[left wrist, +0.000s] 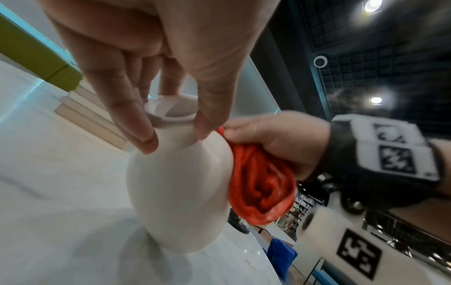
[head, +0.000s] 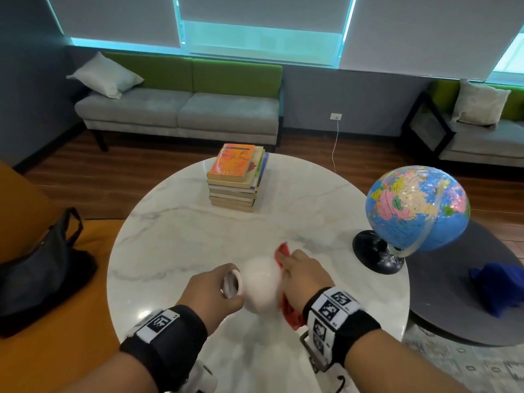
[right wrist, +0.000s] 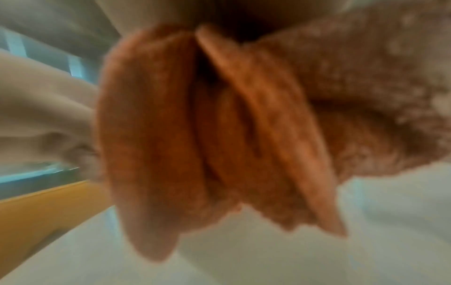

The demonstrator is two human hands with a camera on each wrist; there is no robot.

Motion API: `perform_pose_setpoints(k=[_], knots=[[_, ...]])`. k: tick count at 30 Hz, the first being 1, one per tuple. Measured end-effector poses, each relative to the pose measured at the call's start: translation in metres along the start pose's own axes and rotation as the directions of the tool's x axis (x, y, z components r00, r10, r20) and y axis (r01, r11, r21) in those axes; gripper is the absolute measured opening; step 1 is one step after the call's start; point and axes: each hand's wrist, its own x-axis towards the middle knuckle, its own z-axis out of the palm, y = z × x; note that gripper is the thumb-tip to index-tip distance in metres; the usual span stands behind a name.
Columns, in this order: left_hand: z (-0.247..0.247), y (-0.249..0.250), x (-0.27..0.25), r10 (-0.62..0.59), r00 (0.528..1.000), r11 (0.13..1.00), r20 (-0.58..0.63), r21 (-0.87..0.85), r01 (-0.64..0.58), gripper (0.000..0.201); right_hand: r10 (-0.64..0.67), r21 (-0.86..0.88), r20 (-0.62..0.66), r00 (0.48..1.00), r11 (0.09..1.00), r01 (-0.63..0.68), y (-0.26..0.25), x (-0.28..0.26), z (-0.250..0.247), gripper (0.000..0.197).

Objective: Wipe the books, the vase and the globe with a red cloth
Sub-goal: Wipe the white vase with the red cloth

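Near the front edge of the round tabletop [head: 170, 222] the left hand [head: 208, 296] pinches the neck of the white vase [head: 259, 285] to steady it, while the right hand [head: 304, 272] clutches the bunched red cloth [left wrist: 261, 185] and presses it against the vase's side. So the vase is mid-wipe. Nothing shows whether the books [head: 236, 177] stacked at the far edge or the globe [head: 416, 208] at the right edge are done yet.

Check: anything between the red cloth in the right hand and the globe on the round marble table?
Nothing visible: bare marble table separates the red cloth in the right hand from the blue globe; the white ceramic vase sits opposite.
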Motion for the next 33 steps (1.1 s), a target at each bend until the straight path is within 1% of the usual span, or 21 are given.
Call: perform_pose_setpoints(k=[2,3,4,6,8,10,11,13,15,18,19,20,22,23,24,25,27,28,29,31,33], knots=[[0.001,0.003,0.002,0.019,1.0,0.999,-0.004,0.033,-0.019,0.025,-0.186,-0.109,0.005,0.982,0.977,0.186,-0.03,-0.01,0.002,0.063],[0.002,0.005,0.001,0.026,1.0,0.998,-0.004,0.056,-0.026,0.024,-0.256,-0.162,0.021,0.966,0.953,0.256,-0.041,-0.014,0.006,0.063],[0.002,0.006,0.0,0.025,1.0,0.997,-0.003,0.071,-0.024,0.023,-0.284,-0.189,0.038,0.958,0.939,0.286,-0.046,-0.017,0.01,0.064],[0.003,0.005,-0.003,0.016,1.0,0.997,-0.006,0.076,-0.015,0.025,-0.274,-0.19,0.043,0.961,0.942,0.277,-0.04,-0.014,0.01,0.06],[0.003,0.004,-0.004,0.011,1.0,0.996,-0.006,0.083,-0.011,0.031,-0.211,-0.188,0.02,0.977,0.959,0.211,-0.031,-0.009,0.004,0.057],[0.004,0.007,-0.002,0.018,1.0,0.995,-0.013,0.095,-0.016,0.032,-0.165,-0.192,0.041,0.986,0.967,0.169,-0.031,-0.003,-0.002,0.054],[0.005,0.009,-0.001,0.024,1.0,0.994,-0.01,0.11,-0.023,0.032,-0.168,-0.195,0.057,0.984,0.965,0.176,-0.036,-0.001,-0.004,0.051],[0.005,0.013,0.0,0.033,0.999,0.988,0.016,0.152,-0.035,0.034,-0.222,-0.178,0.075,0.972,0.956,0.232,-0.048,-0.003,-0.006,0.041],[0.003,0.014,0.001,0.023,0.999,0.985,0.041,0.168,-0.03,0.036,-0.246,-0.082,0.074,0.966,0.964,0.252,-0.056,-0.006,-0.002,0.037],[-0.002,0.015,0.005,0.018,0.999,0.987,0.027,0.157,-0.022,0.022,-0.313,-0.018,0.069,0.947,0.949,0.315,-0.062,-0.023,0.014,0.036],[-0.002,0.015,0.006,0.022,0.999,0.987,0.026,0.158,-0.026,0.016,-0.322,0.027,0.026,0.947,0.947,0.321,-0.059,-0.028,0.017,0.037],[-0.002,0.016,0.006,0.032,0.999,0.99,0.028,0.14,-0.035,0.013,-0.291,0.11,-0.03,0.956,0.95,0.293,-0.056,-0.03,0.017,0.037],[-0.001,0.017,0.005,0.038,0.999,0.995,0.027,0.086,-0.041,0.021,-0.174,0.331,-0.166,0.971,0.918,0.221,-0.045,-0.027,0.01,0.036],[0.0,0.017,0.004,0.039,0.999,0.996,0.018,0.079,-0.04,0.026,-0.129,0.378,-0.234,0.964,0.901,0.213,-0.037,-0.022,0.009,0.035],[0.001,0.018,0.004,0.041,0.999,0.996,0.008,0.081,-0.041,0.029,-0.123,0.361,-0.266,0.956,0.907,0.217,-0.032,-0.018,0.007,0.035],[0.002,0.018,0.005,0.044,0.999,0.995,0.001,0.091,-0.044,0.03,-0.154,0.291,-0.249,0.956,0.93,0.226,-0.031,-0.015,0.005,0.037],[0.004,0.02,0.005,0.058,0.998,0.988,0.008,0.141,-0.058,0.029,-0.236,0.064,-0.101,0.966,0.968,0.243,-0.035,-0.015,0.006,0.05],[0.004,0.02,0.005,0.059,0.998,0.986,0.009,0.155,-0.06,0.025,-0.256,-0.045,-0.027,0.966,0.966,0.255,-0.037,-0.017,0.009,0.058],[0.004,0.019,0.005,0.054,0.999,0.988,0.007,0.148,-0.055,0.022,-0.244,-0.124,0.027,0.97,0.962,0.245,-0.037,-0.018,0.012,0.064],[0.004,0.015,0.006,0.039,0.999,0.991,0.008,0.129,-0.04,0.021,-0.202,-0.202,0.041,0.979,0.958,0.206,-0.03,-0.015,0.012,0.07],[0.004,0.01,0.006,0.018,1.0,0.992,0.013,0.125,-0.02,0.023,-0.157,-0.172,0.006,0.988,0.973,0.156,-0.021,-0.011,0.011,0.076]])
